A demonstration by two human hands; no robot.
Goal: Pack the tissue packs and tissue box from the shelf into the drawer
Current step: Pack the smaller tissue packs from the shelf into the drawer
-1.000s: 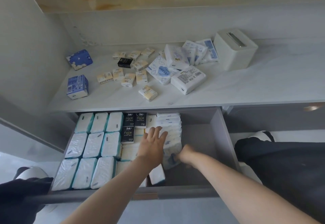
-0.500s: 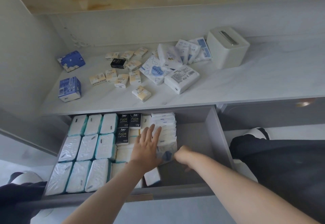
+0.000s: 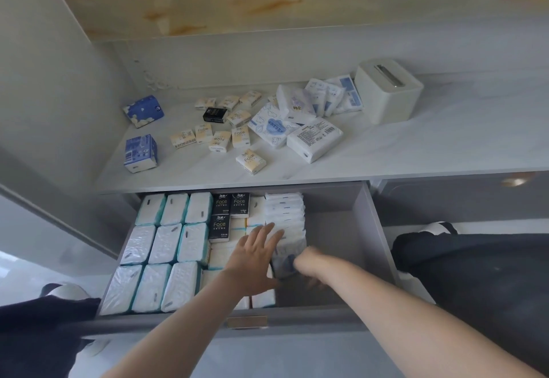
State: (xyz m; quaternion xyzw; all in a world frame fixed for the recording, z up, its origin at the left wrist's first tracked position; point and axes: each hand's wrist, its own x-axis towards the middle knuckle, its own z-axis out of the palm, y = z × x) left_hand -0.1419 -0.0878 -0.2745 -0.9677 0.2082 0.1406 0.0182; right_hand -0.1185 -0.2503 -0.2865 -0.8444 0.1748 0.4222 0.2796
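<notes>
The drawer (image 3: pixel 337 247) is pulled open below the shelf (image 3: pixel 451 140). The left hand (image 3: pixel 255 260) is laid flat, fingers straight and spread, on the packs at the middle of the drawer, and nothing is gripped by it. The right hand (image 3: pixel 309 262) is blurred. Its fingers are curled downward against a blue-printed pack (image 3: pixel 282 263) at the near end of the row of upright white packs (image 3: pixel 285 214), but whether that pack is actually gripped cannot be told. The left part of the drawer is filled by nine large teal-edged packs (image 3: pixel 166 248) set in three rows of three. Three black packs (image 3: pixel 221 224) are stood between them and the upright row. The right part of the drawer floor is bare. The tissue box (image 3: pixel 387 91) is located on the shelf, at the right of the group, just beside several blue-and-white packs (image 3: pixel 329 95) leaned together. In front of these, two flat white packs (image 3: pixel 313 139) are lain. Small cream packs (image 3: pixel 218 140) are scattered at the centre around one small black pack (image 3: pixel 214 115), and two blue packs (image 3: pixel 142 131) are placed apart at the left. Access to the shelf items is not obstructed. A second drawer front with a brass knob (image 3: pixel 514 182) is located to the right.
</notes>
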